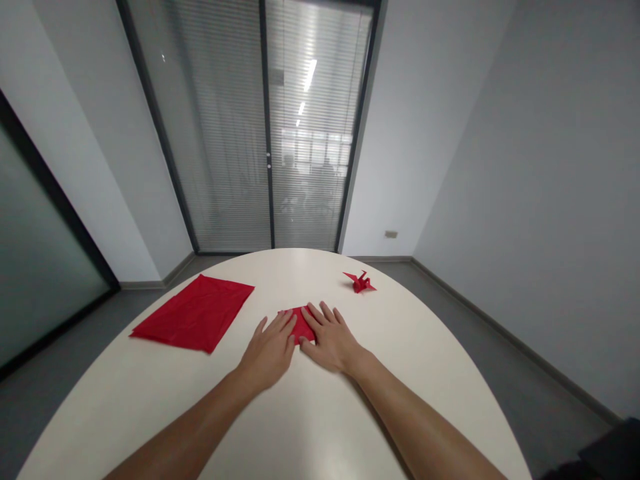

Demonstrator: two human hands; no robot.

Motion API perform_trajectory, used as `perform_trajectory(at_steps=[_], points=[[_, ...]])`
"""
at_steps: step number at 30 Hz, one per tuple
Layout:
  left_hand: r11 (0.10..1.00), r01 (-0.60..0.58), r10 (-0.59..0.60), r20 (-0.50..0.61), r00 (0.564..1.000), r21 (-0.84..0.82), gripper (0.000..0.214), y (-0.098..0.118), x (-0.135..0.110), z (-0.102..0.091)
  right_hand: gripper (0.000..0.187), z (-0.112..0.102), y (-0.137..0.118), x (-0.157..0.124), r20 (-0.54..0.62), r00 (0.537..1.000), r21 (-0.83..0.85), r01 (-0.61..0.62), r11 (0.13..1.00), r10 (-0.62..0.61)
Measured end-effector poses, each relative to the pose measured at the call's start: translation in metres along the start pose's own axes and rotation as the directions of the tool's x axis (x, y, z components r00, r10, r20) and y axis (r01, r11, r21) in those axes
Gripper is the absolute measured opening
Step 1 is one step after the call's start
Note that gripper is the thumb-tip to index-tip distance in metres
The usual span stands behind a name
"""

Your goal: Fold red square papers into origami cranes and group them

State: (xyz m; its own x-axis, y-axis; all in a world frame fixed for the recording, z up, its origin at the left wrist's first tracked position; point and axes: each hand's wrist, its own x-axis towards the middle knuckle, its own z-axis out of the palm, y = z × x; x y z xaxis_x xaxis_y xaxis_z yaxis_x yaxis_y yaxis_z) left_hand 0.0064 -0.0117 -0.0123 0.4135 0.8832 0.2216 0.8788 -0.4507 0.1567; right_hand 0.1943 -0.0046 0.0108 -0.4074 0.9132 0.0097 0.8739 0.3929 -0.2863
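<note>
A small piece of red paper [302, 327] lies flat near the middle of the table, partly covered by both hands. My left hand [270, 350] rests on its left side with the fingers stretched out. On the right side, my right hand [329, 337] lies flat with its fingers spread. The paper's outer edges are hidden under the fingers, so I cannot tell how it is folded. Beyond my right hand stands a folded red paper crane [360, 283]. To the left of my left hand is a larger, creased sheet of red paper [195, 313].
The round white table [320, 427] has a curved edge at the far side and both flanks. Behind it is a glass partition with blinds [230, 167]. A plain wall [545, 200] runs along the right. Something dark [607, 453] shows at the lower right corner.
</note>
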Motion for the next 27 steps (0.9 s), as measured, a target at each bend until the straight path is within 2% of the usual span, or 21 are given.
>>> perform_trajectory(at_steps=[2, 8, 14, 21, 23, 27], points=[[0.999, 0.034, -0.034, -0.007, 0.999, 0.024, 0.05, 0.0015, -0.0003, -0.001, 0.075, -0.001, 0.0, -0.0002, 0.0, 1.0, -0.004, 0.028, 1.0, -0.028], [0.992, 0.117, -0.116, -0.007, 0.993, 0.052, 0.052, 0.0037, 0.0, -0.0026, 0.062, -0.0083, -0.0024, -0.0019, 0.004, 0.975, 0.023, 0.223, 0.974, -0.224], [0.982, 0.181, -0.179, -0.041, 0.983, 0.045, 0.053, 0.0031, -0.0001, 0.0008, 0.051, -0.0079, -0.0001, -0.0017, -0.038, 0.971, 0.043, 0.238, 0.97, -0.237], [0.955, 0.285, -0.28, -0.065, 0.958, 0.088, 0.056, 0.0044, 0.0005, 0.0008, 0.049, -0.0026, 0.0053, 0.001, -0.072, 0.963, 0.04, 0.264, 0.964, -0.261], [0.958, 0.274, -0.267, -0.083, 0.96, 0.082, 0.057, 0.0027, 0.0005, 0.0012, 0.05, -0.0014, 0.0058, 0.0017, -0.083, 0.961, 0.048, 0.267, 0.962, -0.263], [0.994, 0.11, -0.109, -0.073, 0.991, 0.015, 0.057, -0.0012, 0.0003, 0.001, 0.056, 0.0, 0.0057, 0.0028, -0.097, 0.96, 0.076, 0.27, 0.96, -0.262]])
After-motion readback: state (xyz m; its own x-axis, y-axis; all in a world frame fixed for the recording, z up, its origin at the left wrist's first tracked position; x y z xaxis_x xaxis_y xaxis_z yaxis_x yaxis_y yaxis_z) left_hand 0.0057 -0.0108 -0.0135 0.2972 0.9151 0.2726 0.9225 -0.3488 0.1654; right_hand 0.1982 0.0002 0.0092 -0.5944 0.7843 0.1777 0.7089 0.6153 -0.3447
